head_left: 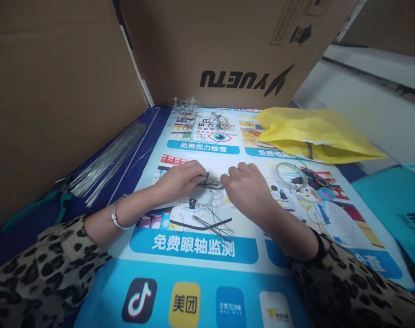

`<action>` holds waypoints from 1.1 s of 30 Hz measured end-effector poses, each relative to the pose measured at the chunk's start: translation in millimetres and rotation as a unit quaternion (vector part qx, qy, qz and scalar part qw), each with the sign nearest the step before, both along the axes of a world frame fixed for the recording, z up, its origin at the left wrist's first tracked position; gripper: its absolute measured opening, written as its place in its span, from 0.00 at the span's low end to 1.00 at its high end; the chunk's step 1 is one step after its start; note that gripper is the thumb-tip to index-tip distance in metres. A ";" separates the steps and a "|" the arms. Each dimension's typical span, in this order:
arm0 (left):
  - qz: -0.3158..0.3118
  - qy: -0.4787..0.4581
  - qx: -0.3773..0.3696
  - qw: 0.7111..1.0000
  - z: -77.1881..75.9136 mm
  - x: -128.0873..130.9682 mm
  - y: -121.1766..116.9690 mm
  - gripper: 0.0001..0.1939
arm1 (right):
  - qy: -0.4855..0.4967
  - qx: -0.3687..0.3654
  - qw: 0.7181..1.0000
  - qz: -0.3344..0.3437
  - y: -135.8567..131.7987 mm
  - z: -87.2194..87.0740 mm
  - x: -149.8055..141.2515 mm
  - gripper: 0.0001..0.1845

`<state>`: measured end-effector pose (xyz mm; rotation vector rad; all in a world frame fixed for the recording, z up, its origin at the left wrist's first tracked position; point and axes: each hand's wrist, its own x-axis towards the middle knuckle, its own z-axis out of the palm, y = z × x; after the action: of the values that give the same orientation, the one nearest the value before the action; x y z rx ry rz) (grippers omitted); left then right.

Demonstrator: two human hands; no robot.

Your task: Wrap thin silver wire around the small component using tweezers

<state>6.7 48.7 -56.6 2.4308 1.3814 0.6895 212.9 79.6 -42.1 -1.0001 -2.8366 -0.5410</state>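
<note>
A small bundle of thin, twisted wires (214, 184) stretches between my two hands above the printed sheet. My left hand (188, 178) is closed on the bundle's left end, with a small dark piece (205, 178) showing at its fingertips. At the other end, my right hand (245, 189) is closed in a pinch on the wires; its fingertips are mostly hidden behind the knuckles. Below the hands lie loose cut wire pieces (212, 224), tangled fine wire and a small black object (192, 203) whose kind I cannot make out.
A sheaf of straight wires (107, 159) and teal-handled pliers (33, 207) lie left. Wire tangles (219, 120) sit farther back. At right are a yellow bag (303, 130), a clear ring-shaped coil (291, 175) and a teal bag (395, 205). Cardboard walls (207, 41) stand behind and left.
</note>
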 end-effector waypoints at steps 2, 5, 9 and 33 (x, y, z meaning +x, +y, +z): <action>0.003 -0.005 0.003 1.000 -0.3 -0.9 0.1 0.07 | 0.007 0.005 1.000 0.002 1.7 -2.5 3.3 0.07; 0.011 -0.015 0.010 1.000 -0.6 -1.5 -0.2 0.07 | 0.019 0.020 1.000 0.007 3.3 -6.0 8.3 0.09; 0.009 -0.019 0.012 1.000 -0.4 -1.1 -0.8 0.07 | 0.037 0.043 0.998 0.002 4.3 -8.2 11.7 0.09; -0.001 0.000 0.013 1.000 7.7 5.9 -6.7 0.09 | 0.054 0.113 0.992 -0.004 -8.2 -7.3 -6.9 0.12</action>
<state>12.5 42.0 -48.9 2.4523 1.3786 0.7119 206.0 71.4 -49.4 -0.9663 -2.6070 -0.7649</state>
